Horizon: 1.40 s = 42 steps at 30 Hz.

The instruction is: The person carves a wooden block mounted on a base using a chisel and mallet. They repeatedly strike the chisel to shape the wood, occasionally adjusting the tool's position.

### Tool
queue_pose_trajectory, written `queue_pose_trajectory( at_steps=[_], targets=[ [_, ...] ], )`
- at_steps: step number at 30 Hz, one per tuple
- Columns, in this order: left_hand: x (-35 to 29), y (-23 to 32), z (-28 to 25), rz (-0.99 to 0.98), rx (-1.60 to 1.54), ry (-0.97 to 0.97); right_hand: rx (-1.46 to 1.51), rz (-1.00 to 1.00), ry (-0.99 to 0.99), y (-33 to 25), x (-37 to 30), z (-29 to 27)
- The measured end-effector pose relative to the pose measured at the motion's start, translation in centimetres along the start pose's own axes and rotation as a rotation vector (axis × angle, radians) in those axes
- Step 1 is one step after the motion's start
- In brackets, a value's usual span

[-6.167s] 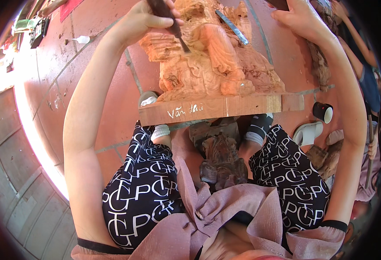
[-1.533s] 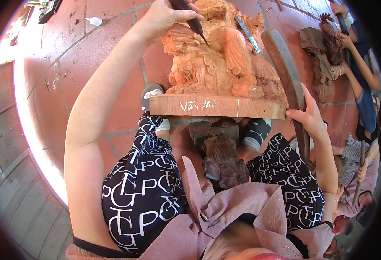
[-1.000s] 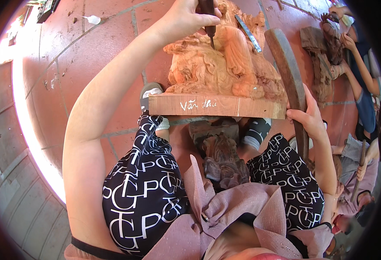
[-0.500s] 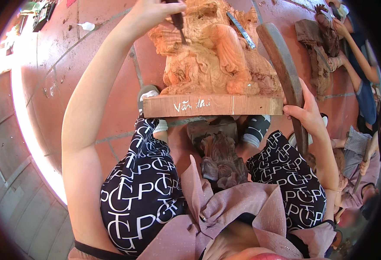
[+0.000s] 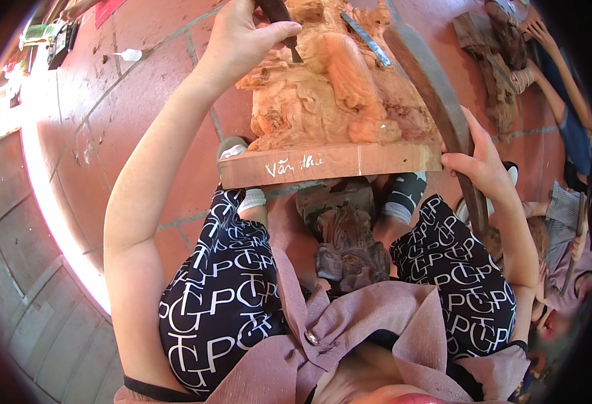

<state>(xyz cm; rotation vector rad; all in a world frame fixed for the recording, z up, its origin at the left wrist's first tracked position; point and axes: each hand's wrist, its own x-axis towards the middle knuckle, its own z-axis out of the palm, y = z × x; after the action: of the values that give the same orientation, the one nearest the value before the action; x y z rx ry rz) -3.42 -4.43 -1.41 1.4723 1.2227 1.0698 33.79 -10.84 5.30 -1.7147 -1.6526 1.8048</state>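
Note:
In front of me is an orange wood carving [image 5: 303,101] with deeply cut folds, standing on a flat rectangular base [image 5: 390,158] with white handwriting on its near edge. My left hand [image 5: 245,44] is closed around the dark handle of a carving chisel [image 5: 281,23]. The chisel's short blade points down at the upper left part of the carving. My right hand [image 5: 483,158] grips a long, slightly curved dark wooden mallet [image 5: 434,87] by its lower part. The mallet's thick end rises along the carving's right side. A blue-patterned flat strip [image 5: 366,39] lies on the carving's upper right.
Between my legs, below the base, sits a dark wooden carving [image 5: 350,236]. On the tiled floor to the left lies a small white bottle [image 5: 129,54]. At the right, another person's hand [image 5: 542,32] is by a dark carved figure [image 5: 508,37]. More people are at the lower right.
The chisel tip has moved slightly right and up over the carving, and more of my left hand shows. The mallet's top has shifted a little up and left. The whole view has shifted slightly.

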Motion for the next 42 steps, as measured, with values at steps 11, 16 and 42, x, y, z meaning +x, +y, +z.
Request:
queue_pose_trajectory(
  at_steps=[11,16,42],
  targets=[
    [-0.1,1.3,1.2,0.207,0.318,-0.079,-0.266,-0.555,0.254,-1.7,1.4,-0.6],
    [-1.1,2.1,2.1,0.071,0.286,-0.060,-0.396,-0.648,0.341,-2.3,1.9,-1.2],
    [-1.2,1.9,-0.2,0.184,0.231,-0.149,-0.744,-0.795,0.435,-0.7,4.2,-1.2]
  ],
)
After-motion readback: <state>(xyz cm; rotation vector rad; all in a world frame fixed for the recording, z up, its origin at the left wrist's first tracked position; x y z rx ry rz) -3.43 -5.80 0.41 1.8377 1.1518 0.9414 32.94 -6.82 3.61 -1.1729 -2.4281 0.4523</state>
